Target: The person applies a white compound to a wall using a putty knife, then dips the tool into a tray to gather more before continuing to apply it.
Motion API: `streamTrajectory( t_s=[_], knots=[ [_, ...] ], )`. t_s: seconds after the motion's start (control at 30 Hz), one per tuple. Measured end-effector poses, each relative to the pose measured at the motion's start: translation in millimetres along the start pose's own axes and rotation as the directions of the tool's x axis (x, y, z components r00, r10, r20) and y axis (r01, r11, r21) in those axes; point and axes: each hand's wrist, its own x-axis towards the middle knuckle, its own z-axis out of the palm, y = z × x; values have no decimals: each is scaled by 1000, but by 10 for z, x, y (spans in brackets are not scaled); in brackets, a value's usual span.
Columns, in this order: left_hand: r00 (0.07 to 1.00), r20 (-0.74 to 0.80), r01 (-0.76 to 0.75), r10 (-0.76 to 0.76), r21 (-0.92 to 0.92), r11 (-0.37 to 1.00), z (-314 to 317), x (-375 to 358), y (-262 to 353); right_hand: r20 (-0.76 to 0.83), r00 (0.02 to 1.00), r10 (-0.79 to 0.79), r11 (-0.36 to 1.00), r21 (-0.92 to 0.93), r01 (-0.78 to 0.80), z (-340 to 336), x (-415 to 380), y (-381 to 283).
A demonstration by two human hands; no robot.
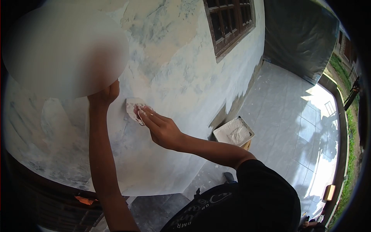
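My right hand (166, 130) is closed around a flat putty scraper (132, 106) smeared with white putty. The scraper's blade lies against the patchy white and cream wall (170, 83), and putty coats my fingertips too. To the left, my left hand (108, 92) is raised close to the wall. A blurred oval covers its fingers, so I cannot see whether it holds anything. Down at the right stands a white tray (221, 134) with wet putty inside, near the foot of the wall.
A wooden-framed barred window (221, 51) is set in the wall above right. A dark sheet (297, 36) hangs at the far end. Grey tiled floor (270, 112) runs along the wall to a low edge with grass (349, 154) beyond. A small tan block (329, 192) stands near that edge.
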Motion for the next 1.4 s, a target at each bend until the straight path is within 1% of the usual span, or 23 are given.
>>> streamTrajectory(
  t_s=[0.03, 0.1, 0.17, 0.2, 0.23, 0.33, 0.4, 0.47, 0.53, 0.6, 0.63, 0.67, 0.77, 0.83, 0.87, 0.97, 1.03, 1.1, 1.13, 1.27, 1.3, 1.33, 1.4],
  knots=[
    [1000, -2, 0, 0, 4, 1000, 1, 12, -6, 43, 997, 69, 991, 110, -73, -98, -156, -85],
    [1000, 21, 18, -18, -3, 1000, -4, 2, 19, -54, 994, 99, 976, 199, -86, -337, -141, 114],
    [999, 27, 19, -19, 5, 1000, 7, -8, 6, -249, 913, 322, 941, 186, -282, -588, 141, 535],
    [1000, 26, 9, -9, 14, 1000, 13, -5, 0, -354, 870, 344, 939, 142, -313, -736, 356, 761],
    [1000, 30, 7, -7, 11, 1000, 18, -12, -8, -498, 827, 260, 953, -7, -304, -762, 512, 1127],
    [999, 37, -6, 5, 46, 999, 39, -6, -20, -576, 789, 213, 932, -123, -341, -895, 1012, 1687],
    [998, 56, 10, -13, 38, 999, 29, -12, -14, -508, 793, 336, 896, -86, -435, -809, 1216, 1769],
    [999, 44, 11, -13, 36, 999, 17, -5, 1, -420, 849, 321, 891, -171, -421, -556, 1194, 1531],
    [1000, 27, 11, -12, 29, 1000, 25, 6, 12, -289, 955, 71, 947, -280, -156, -227, 825, 1064],
    [1000, 11, -3, 3, 12, 1000, 21, 0, 0, -54, 995, 82, 991, -105, -87, -143, 279, 424],
    [1000, 12, -5, 5, 14, 1000, 13, 1, -3, -20, 999, 46, 998, 44, -45, -170, 65, 222],
    [1000, 23, -4, 3, 19, 1000, 7, 4, -3, 34, 991, 127, 974, 187, -131, -240, -89, 88],
    [999, 50, 4, -5, 17, 1000, -4, -9, 15, -128, 941, 312, 930, 245, -275, -549, -14, 331],
    [999, 51, 0, -1, 11, 1000, 3, -8, 8, -264, 806, 530, 847, 208, -489, -843, 354, 800],
    [999, 47, -1, 0, 16, 1000, 14, -9, 2, -425, 797, 430, 900, 126, -418, -908, 513, 1079],
    [999, 41, 1, -2, 25, 1000, 22, 5, 10, -513, 763, 392, 888, -7, -460, -1016, 945, 1740],
    [999, 47, 6, -8, 28, 1000, 12, 13, 20, -565, 757, 328, 889, -86, -449, -935, 1204, 1831],
    [999, 51, 7, -9, 39, 999, 13, 12, 17, -526, 825, 208, 931, -154, -332, -615, 1287, 1648],
    [999, 49, 3, -4, 36, 999, 7, 24, 20, -456, 884, 99, 924, -288, -252, -395, 1216, 1480],
    [999, 36, -2, 2, 12, 1000, 0, 18, 37, -84, 996, -29, 998, -50, 25, -58, 357, 247],
    [999, 37, -6, 6, 5, 1000, -10, 20, 24, -50, 999, -20, 997, 77, 24, -106, 164, 57],
    [999, 40, -8, 8, 11, 1000, -26, 19, 15, 34, 995, 92, 968, 231, -97, -199, 17, -66],
    [999, 47, 10, -9, -20, 1000, -28, 14, 35, 2, 973, 232, 933, 283, -223, -431, 12, 25]
  ],
)
